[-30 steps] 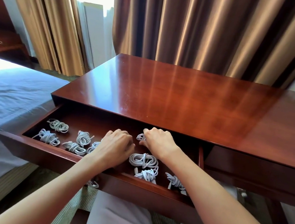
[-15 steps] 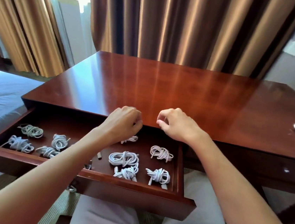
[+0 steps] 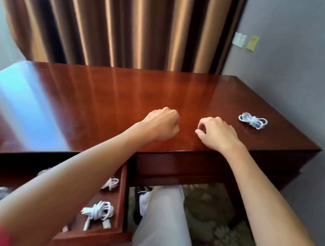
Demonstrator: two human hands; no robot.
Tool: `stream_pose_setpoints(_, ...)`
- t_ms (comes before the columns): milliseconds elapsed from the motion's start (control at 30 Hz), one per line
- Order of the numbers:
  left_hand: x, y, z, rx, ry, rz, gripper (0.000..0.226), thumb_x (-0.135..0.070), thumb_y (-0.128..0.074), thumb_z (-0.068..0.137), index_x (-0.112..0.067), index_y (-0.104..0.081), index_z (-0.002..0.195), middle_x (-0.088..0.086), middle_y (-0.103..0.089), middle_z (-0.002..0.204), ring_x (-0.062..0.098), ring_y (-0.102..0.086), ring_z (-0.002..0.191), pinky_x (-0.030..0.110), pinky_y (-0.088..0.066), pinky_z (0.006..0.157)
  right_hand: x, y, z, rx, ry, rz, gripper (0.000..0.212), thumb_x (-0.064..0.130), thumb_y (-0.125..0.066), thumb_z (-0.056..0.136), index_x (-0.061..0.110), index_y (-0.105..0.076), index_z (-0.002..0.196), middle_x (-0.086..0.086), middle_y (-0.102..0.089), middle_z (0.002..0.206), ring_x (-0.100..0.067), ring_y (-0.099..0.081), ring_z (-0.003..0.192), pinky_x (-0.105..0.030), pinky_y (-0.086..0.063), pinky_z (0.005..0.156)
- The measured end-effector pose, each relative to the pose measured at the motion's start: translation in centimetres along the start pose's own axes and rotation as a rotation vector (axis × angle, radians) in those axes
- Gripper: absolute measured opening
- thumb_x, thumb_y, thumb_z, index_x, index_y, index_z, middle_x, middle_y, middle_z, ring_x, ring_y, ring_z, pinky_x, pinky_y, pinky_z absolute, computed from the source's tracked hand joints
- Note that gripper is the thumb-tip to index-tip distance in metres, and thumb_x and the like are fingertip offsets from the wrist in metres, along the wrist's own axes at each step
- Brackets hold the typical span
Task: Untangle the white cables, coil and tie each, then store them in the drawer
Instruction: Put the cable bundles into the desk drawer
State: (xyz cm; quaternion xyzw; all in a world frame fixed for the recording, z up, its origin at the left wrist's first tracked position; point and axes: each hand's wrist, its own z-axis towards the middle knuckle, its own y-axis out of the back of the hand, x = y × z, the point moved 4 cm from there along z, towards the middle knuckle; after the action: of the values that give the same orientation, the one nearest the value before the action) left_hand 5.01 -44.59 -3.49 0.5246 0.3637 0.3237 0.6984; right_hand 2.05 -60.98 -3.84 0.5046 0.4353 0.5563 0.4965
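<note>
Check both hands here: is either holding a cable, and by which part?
Neither. The left hand and right hand hang curled and empty above the desk; the tied cable lies untouched beyond the right hand.

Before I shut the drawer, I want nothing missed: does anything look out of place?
Yes. One tied white cable bundle lies alone on the desk top, to the right of the right hand, while the other bundles sit in the open drawer. Both hands hold nothing.
</note>
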Motion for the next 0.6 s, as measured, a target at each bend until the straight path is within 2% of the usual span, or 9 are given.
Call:
stream_pose_setpoints(133, -4.8, -2.9, 5.0, 0.055, -0.061, 0.005, 0.023, -0.021, -0.051, 0.089, -0.013, -0.068, 0.101, 0.012, -0.067, 0.114, 0.038, -0.063, 0.105, 0.037, -0.047, 0.077, -7.1, 0.2, 0.9, -0.028, -0.093, -0.024, 0.025, 0.035, -0.062, 0.097, 0.02, -0.065, 0.117, -0.004, -0.064, 0.122, -0.028, -0.06, 0.115, -0.037, -0.046, 0.084)
stream_pose_setpoints(267, -8.6, -4.9, 8.5, 0.079, -0.12, 0.037, 0.025, -0.017, -0.049, 0.092, -0.009, -0.065, 0.109, 0.011, -0.062, 0.121, 0.034, -0.059, 0.112, 0.039, -0.046, 0.084, -13.4, 0.7, 2.3, -0.133, -0.184, -0.06, 0.049, 0.034, -0.068, 0.093, 0.018, -0.053, 0.136, -0.009, -0.05, 0.136, -0.03, -0.046, 0.127, -0.043, -0.046, 0.095)
stream_pose_setpoints(400, -10.5, -5.9, 10.8, 0.107, -0.137, 0.056, 0.025, -0.017, -0.049, 0.093, -0.01, -0.064, 0.112, 0.01, -0.061, 0.125, 0.032, -0.058, 0.116, 0.04, -0.045, 0.088, -17.9, -0.4, 4.2, -0.08, -0.32, 0.032, 0.073, 0.041, -0.07, 0.091, 0.018, -0.036, 0.152, -0.014, -0.038, 0.151, -0.037, -0.037, 0.138, -0.05, -0.041, 0.106)
stream_pose_setpoints(467, -10.9, -6.1, 11.6, 0.11, -0.141, 0.069, 0.025, -0.017, -0.049, 0.093, -0.011, -0.064, 0.113, 0.01, -0.061, 0.124, 0.032, -0.058, 0.116, 0.041, -0.045, 0.09, -19.1, -1.0, 5.2, -0.069, -0.355, 0.122, 0.065, 0.038, -0.068, 0.094, 0.016, -0.04, 0.149, -0.016, -0.043, 0.146, -0.039, -0.043, 0.134, -0.05, -0.041, 0.105)
stream_pose_setpoints(533, -10.8, -6.1, 11.9, 0.097, -0.153, 0.079, 0.025, -0.018, -0.049, 0.094, -0.011, -0.064, 0.112, 0.01, -0.062, 0.123, 0.032, -0.059, 0.115, 0.041, -0.046, 0.09, -19.7, -1.2, 5.8, -0.12, -0.361, 0.145, 0.048, 0.031, -0.067, 0.096, 0.013, -0.051, 0.137, -0.016, -0.052, 0.133, -0.039, -0.05, 0.126, -0.047, -0.045, 0.097)
stream_pose_setpoints(600, -10.2, -5.8, 11.8, 0.077, -0.16, 0.092, 0.025, -0.018, -0.049, 0.093, -0.011, -0.065, 0.111, 0.01, -0.062, 0.121, 0.032, -0.06, 0.113, 0.04, -0.046, 0.088, -19.3, -1.3, 6.1, -0.153, -0.356, 0.132, 0.039, 0.027, -0.066, 0.097, 0.011, -0.055, 0.13, -0.015, -0.055, 0.125, -0.037, -0.053, 0.12, -0.045, -0.046, 0.092)
